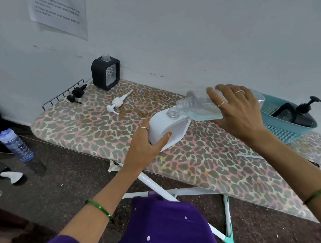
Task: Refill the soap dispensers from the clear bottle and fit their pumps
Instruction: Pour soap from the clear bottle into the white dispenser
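My left hand (146, 148) grips a white soap dispenser (165, 128), tilted on the ironing board, its clear neck uncapped. My right hand (236, 113) holds the clear bottle (200, 108) on its side, pale blue liquid inside, its open mouth just above and beside the dispenser's neck. A black dispenser (105, 73) without a pump stands at the board's far left. A white pump (118, 102) lies on the board. A black pump (77, 93) lies near the wire rest at the left end.
A teal basket (283, 129) at the right holds a black dispenser with its pump fitted (302, 110). The leopard-print ironing board (94, 130) stands against a wall. On the floor at left stand a blue water bottle (16, 145), cables and a white object.
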Available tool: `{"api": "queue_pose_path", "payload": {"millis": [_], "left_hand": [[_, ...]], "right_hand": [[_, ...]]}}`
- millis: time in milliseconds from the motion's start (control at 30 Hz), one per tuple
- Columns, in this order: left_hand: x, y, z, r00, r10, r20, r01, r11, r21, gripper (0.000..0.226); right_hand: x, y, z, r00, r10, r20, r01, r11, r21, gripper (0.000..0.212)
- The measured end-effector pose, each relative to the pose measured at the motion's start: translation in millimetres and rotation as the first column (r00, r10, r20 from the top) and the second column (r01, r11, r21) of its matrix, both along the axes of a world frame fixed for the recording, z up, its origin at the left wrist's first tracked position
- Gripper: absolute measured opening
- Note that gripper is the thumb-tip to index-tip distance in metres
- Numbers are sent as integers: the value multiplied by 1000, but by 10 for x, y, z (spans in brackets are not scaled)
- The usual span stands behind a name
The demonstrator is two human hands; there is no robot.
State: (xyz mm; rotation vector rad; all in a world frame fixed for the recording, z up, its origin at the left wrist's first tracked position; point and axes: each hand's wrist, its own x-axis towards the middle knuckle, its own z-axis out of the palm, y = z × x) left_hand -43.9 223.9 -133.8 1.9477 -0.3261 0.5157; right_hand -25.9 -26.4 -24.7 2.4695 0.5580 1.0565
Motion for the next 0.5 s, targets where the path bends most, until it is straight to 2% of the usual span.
{"api": "queue_pose_path", "payload": {"millis": [500], "left_hand": [[11,6,-31,1000,-5,-15,5,1000,19,59]], "right_hand": [[-4,9,-8,1000,-2,-8,2,1000,-8,74]]}}
